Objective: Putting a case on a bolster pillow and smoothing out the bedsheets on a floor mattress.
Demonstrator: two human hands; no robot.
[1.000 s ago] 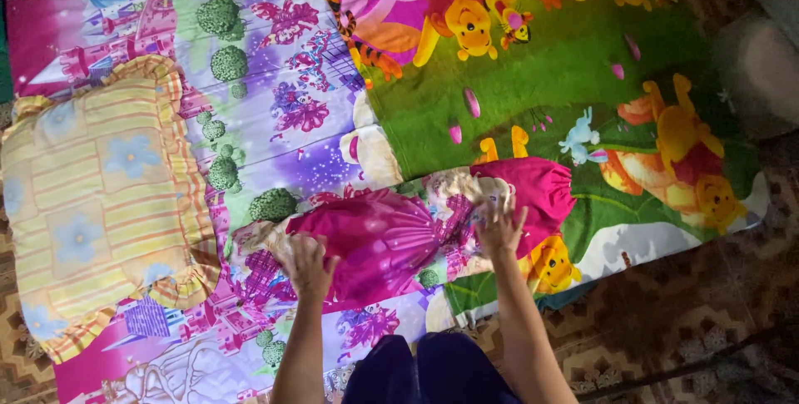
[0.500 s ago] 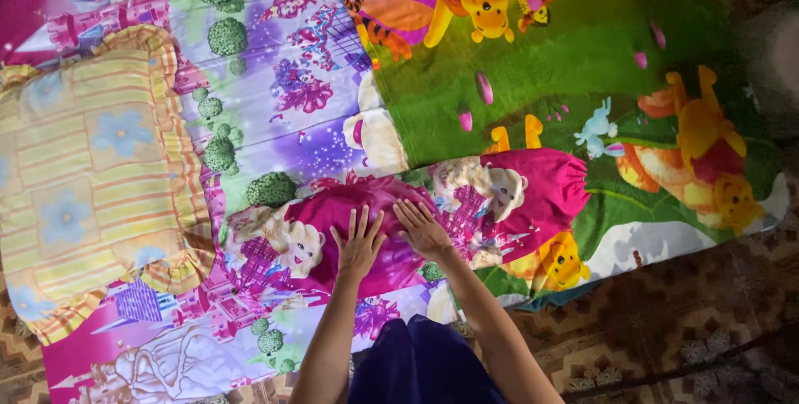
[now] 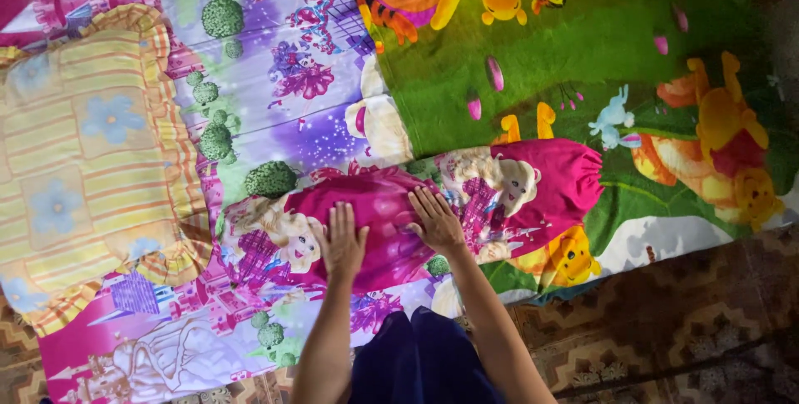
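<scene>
Bolster (image 3: 416, 217), a long pink cartoon-printed roll, lay across the patterned bedsheet (image 3: 275, 96) just beside the yellow striped pillow (image 3: 83, 163). We rested our left hand (image 3: 341, 242) and right hand (image 3: 434, 221) flat on its middle, fingers spread, gripping nothing (even, outward strokes would smooth it best).

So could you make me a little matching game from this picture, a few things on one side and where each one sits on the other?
Things:
1. yellow striped pillow
2. pink bolster
3. green cartoon blanket
4. left hand

Places:
A. upper right of the view
B. flat on the bolster, beside the right hand
C. far left, on the purple sheet
D. lying crosswise under both hands

Pairs: 1-C, 2-D, 3-A, 4-B
</scene>
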